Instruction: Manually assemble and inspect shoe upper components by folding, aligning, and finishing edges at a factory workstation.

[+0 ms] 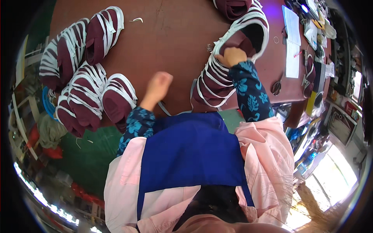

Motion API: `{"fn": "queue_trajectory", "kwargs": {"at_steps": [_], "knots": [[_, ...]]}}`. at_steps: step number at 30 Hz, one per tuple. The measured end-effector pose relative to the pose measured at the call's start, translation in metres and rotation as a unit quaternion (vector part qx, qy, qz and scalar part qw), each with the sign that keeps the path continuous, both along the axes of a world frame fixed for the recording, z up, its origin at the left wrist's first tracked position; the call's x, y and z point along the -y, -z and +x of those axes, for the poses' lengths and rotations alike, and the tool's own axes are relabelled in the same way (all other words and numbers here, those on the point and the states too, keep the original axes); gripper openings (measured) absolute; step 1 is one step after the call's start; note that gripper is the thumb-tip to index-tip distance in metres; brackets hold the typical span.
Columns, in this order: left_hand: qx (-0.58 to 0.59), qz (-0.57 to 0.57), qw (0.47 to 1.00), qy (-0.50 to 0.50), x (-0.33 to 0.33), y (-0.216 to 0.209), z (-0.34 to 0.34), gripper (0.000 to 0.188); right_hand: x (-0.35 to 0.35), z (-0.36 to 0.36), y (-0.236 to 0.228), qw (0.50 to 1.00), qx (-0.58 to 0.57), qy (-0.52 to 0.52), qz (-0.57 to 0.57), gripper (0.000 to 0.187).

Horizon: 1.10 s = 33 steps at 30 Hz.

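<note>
On the right side of the table, my right hand (235, 57) is closed at the edge of a maroon shoe upper (237, 40) with white trim and a dark inside. That piece lies at the far end of a row of overlapping maroon uppers (211, 87) running toward me. My left hand (158, 87) hovers over the middle of the table, its fingers curled together, and nothing shows in them. A white strip (178, 113) hangs at the table's near edge between my hands. The fingertips of my right hand are partly hidden.
More stacked uppers lie on the left: a back bundle (70, 50), a front bundle (87, 93) and a single-looking pile (118, 97). Another maroon upper (233, 8) is at the far edge. Scissors (276, 87), an open notebook (292, 42) and clutter (316, 29) occupy the right end.
</note>
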State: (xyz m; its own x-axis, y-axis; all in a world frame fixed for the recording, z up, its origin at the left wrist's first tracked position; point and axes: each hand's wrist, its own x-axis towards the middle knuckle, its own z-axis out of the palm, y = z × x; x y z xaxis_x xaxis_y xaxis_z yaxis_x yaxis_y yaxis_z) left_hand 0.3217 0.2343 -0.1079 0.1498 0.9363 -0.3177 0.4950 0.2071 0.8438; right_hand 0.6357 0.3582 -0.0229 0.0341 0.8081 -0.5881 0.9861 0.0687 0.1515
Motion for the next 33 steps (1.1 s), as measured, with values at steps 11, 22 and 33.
{"fn": "queue_trajectory", "kwargs": {"at_steps": [11, 22, 33], "knots": [[0.432, -0.422, 0.772, -0.201, 0.066, -0.016, 0.16, 0.06, 0.071, 0.121, 0.055, 0.939, -0.305, 0.161, 0.01, 0.096], [0.483, -0.282, 0.807, -0.188, 0.1, -0.088, 0.189, 0.042, 0.137, 0.108, -0.003, 0.673, -0.67, 0.21, -0.233, 0.05], [-0.086, 0.206, 0.971, -0.089, 0.1, -0.213, 0.156, 0.042, 0.118, 0.022, 0.004, 0.388, -0.834, 0.231, -0.316, 0.037]]}}
